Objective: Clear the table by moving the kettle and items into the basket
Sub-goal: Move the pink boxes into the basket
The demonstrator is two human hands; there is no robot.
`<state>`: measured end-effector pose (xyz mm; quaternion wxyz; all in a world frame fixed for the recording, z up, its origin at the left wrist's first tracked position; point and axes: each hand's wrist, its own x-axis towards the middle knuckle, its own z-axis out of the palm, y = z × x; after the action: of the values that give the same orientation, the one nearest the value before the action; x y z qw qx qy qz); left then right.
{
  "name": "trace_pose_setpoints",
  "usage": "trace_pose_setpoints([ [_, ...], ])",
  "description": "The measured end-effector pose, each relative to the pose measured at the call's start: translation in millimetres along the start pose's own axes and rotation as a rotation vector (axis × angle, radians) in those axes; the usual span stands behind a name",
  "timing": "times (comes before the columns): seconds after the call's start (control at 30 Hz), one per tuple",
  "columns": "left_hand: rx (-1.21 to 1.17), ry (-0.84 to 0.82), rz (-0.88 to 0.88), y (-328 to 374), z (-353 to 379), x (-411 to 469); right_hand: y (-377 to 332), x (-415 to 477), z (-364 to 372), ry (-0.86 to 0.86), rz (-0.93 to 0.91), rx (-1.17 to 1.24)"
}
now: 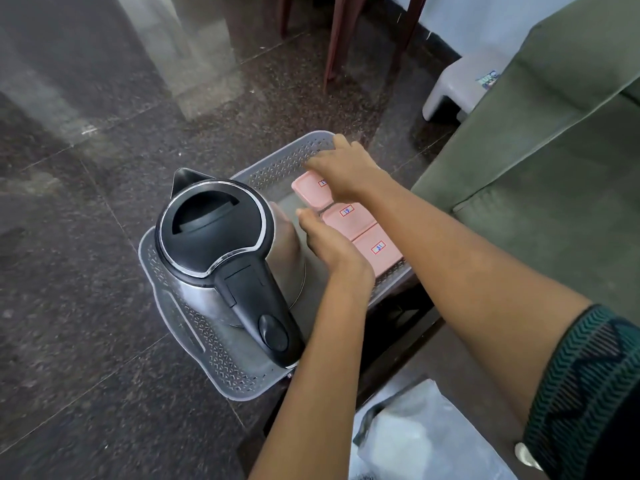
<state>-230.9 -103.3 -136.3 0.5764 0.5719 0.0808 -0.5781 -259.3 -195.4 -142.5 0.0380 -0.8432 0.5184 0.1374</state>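
Kettle (221, 251) standing in basket (277, 168), left side; three boxes (349, 220) lying in row along right side; basket sitting on table (401, 327).

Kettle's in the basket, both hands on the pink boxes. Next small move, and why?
Probably press the tilted far pink box flat with the right hand: it sits askew beside two flat pink boxes, while the kettle already stands in the basket.

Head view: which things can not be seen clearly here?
- Farthest pink box: label mostly covered by the right hand.
- Basket floor: largely hidden by the kettle and left hand.
- Table under the basket: almost wholly covered.
- White bag: cut off by the bottom edge.
- Stool sticker: too small to read.
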Motion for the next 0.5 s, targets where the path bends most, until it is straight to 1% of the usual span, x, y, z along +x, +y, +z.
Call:
trace_pose_setpoints([
  [0.13,-0.054,-0.061,0.011,-2,0,6,3,-3,8,-0.015,-0.015,-0.042],
  [0.23,-0.049,-0.048,0.04,-3,-2,7,4,-4,12,-0.035,-0.027,-0.065],
  [0.3,0.004,-0.046,0.067,-5,-2,6,3,-8,10,-0.03,-0.009,-0.022],
  [0.37,0.082,-0.035,0.097,-8,-3,5,1,-20,7,0.043,0.024,0.045],
  [0.43,0.182,-0.01,0.164,-9,-5,1,-1,-39,5,0.195,0.081,0.097],
  [0.5,0.335,-0.051,0.264,-12,-7,-19,2,-71,10,0.337,0.156,0.186],
])
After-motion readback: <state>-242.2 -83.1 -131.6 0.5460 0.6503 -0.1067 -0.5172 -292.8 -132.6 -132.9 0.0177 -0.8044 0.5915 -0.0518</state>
